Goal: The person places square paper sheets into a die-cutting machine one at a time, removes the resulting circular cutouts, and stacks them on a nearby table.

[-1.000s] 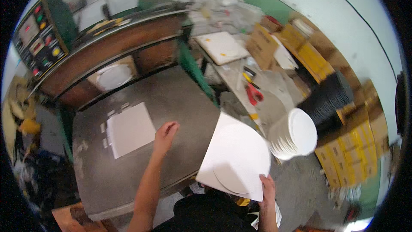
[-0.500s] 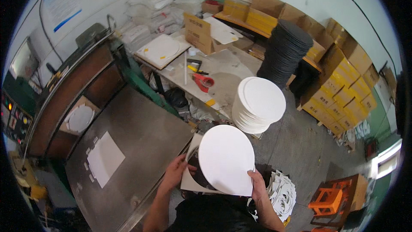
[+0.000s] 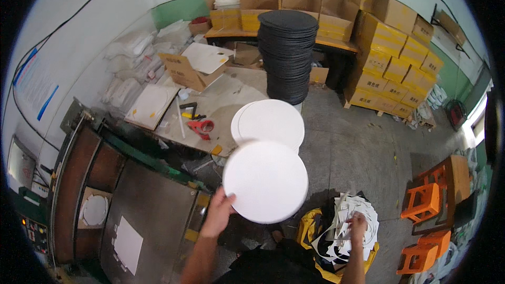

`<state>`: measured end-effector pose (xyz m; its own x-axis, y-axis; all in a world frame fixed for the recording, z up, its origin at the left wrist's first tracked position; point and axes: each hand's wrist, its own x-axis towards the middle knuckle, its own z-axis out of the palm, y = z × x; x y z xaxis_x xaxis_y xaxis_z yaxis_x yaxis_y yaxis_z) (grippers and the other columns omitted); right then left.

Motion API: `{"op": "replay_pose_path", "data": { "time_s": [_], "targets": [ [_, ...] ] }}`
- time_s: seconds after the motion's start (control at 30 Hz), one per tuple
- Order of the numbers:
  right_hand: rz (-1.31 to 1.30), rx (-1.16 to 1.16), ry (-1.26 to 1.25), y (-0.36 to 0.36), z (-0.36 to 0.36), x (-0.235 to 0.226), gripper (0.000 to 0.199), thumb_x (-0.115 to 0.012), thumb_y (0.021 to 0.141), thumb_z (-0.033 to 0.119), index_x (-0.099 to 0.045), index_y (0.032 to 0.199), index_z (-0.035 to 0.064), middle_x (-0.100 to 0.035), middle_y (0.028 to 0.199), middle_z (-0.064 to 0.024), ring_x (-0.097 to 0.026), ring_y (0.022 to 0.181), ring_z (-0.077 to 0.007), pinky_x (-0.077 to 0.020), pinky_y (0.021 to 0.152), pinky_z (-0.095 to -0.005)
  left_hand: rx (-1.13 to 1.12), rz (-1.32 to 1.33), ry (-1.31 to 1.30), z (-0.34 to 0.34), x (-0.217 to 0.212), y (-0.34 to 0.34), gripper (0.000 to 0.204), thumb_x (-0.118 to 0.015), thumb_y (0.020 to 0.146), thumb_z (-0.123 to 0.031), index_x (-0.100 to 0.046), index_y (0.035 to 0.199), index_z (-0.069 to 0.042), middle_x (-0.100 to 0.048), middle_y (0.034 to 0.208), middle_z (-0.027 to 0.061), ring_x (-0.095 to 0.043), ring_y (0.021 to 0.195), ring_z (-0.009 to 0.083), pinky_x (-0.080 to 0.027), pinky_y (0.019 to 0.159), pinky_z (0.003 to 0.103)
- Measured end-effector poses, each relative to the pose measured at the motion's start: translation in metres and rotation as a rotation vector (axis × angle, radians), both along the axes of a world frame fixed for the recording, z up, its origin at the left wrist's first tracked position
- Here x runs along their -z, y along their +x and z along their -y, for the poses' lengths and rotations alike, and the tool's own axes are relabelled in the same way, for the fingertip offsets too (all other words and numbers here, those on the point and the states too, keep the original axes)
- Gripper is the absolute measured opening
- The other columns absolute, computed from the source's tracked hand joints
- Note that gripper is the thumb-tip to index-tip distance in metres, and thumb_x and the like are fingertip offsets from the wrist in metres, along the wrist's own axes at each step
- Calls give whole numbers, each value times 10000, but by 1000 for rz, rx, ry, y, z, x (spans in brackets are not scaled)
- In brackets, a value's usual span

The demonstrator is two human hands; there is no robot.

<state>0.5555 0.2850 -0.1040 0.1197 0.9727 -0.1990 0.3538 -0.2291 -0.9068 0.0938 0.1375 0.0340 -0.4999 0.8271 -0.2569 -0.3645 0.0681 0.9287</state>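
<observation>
A white round disc [image 3: 265, 181] is held out in front of me by its left edge. My left hand [image 3: 220, 211] grips it, thumb on top and the other fingers beneath. Just beyond it, partly covered, the stack of white discs [image 3: 276, 121] stands with its top pieces offset. Off to the right, my right hand [image 3: 357, 224] is over a heap of white paperboard offcuts [image 3: 363, 208] in a yellow and black bag [image 3: 307, 226]. Its fingers are curled. Blurred white pieces lie around them, and what they hold is hard to make out.
On the left stands a press with a metal bed [image 3: 158, 205] bearing a white sheet [image 3: 128, 244]. Behind is a worktable [image 3: 231, 89] with a red tape dispenser [image 3: 201, 128]. A tall black stack [image 3: 288, 58], cartons [image 3: 389, 68] and orange stools [image 3: 422, 201] stand farther off.
My view has turned right. The disc has passed from my right hand to my left. The holed white sheet has left my left hand, and my right hand has moved to the offcut heap.
</observation>
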Motion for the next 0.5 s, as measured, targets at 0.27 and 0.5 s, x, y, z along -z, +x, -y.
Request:
{"op": "replay_pose_path", "data": {
  "time_s": [0.27,0.5],
  "targets": [
    [657,307,252,137,-39,-47,269,-556,894,166,-605,1118,26,-637,739,-163,-634,653,-287,-494,620,-401,-85,232,248,-154,10,-65,408,-495,978,-135,-405,1362,-30,-547,1278,126,-608,1068,245,-533,876,407],
    [1031,99,-162,158,-24,108,428,-613,742,237,-549,1079,-20,-643,955,-262,-622,915,-446,-500,798,-512,-111,170,0,-195,31,-71,403,-527,963,-147,-418,1329,-16,-577,1195,167,-622,1055,285,-547,862,430]
  ]
}}
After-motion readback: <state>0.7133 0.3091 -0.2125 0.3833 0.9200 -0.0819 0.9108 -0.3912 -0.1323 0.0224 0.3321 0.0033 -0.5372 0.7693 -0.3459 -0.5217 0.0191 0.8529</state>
